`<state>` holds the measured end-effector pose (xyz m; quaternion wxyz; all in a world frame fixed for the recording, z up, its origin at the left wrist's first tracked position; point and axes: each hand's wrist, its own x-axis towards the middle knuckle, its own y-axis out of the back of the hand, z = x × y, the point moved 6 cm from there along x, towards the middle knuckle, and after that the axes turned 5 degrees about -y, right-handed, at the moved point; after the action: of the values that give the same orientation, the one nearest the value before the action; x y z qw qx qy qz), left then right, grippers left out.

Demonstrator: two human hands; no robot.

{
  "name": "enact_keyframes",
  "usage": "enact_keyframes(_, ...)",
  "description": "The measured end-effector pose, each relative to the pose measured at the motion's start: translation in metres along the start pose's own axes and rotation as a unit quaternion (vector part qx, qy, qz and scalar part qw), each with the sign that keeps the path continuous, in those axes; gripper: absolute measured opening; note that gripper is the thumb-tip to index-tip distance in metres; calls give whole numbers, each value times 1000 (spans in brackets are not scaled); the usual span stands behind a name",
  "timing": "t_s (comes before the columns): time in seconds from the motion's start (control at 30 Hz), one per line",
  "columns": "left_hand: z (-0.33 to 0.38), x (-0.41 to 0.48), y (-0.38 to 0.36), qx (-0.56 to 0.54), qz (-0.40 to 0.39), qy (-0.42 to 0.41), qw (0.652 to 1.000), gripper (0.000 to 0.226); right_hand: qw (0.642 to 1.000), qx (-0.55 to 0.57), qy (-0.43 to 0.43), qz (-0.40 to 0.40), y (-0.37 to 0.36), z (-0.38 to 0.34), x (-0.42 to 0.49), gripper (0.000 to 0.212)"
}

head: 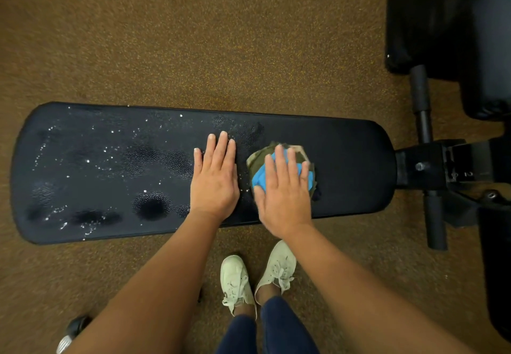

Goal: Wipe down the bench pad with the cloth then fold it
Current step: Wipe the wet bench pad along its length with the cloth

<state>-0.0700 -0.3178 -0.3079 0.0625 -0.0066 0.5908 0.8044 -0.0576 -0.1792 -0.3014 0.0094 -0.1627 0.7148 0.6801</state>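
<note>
blue-and-olive cloth lies under our flat right hand, pressed for wiping; our left hand, open-palmed, braces the bench pad.

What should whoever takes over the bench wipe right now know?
Left hand: flat and bare on the bench pad, near the middle.
Right hand: pressed flat on the bunched cloth, just right of the left hand.
Done: the pad's right part looks dry.
Left: droplets cover the left part; wipe there, then fold the cloth.
</note>
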Motion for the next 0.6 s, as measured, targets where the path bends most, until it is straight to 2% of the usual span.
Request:
enact_keyframes(0.1, -2, -1, -1, 1, 5, -4, 1000, 52, 982, -26, 184, -17, -8, 6, -25, 64)
enact_keyframes(0.13, -2, -1, 0, -1, 8, -5, 1000, 52, 976, -33, 214, -14, -8, 15, -25, 64)
enact_keyframes(0.2, -2, -1, 1, -6, 11, -7, 1000, 52, 983, -34, 182, -1, -4, 33, -10, 65)
enact_keyframes(0.3, -1, -1, 1, -7, 8, -5, 1000, 54, 1000, -16, 24, 9, 6, 31, 19, 66)
enact_keyframes(0.37, -1, -1, 1, -6, 5, 0, 1000, 55, 1000, -5, -6, 9, 7, 10, 20, 67)
enact_keyframes(0.43, -3, -1, 1, -3, 2, 7, 1000, 55, 998, -10, 62, 1, 2, -3, 7, 65)
enact_keyframes(0.53, -9, -1, 3, 3, 1, 16, 1000, 54, 977, -21, 214, -12, -1, 12, -11, 63)
enact_keyframes(0.6, -12, -1, 5, 6, 0, 15, 1000, 54, 978, -32, 206, -4, 0, 29, -1, 64)
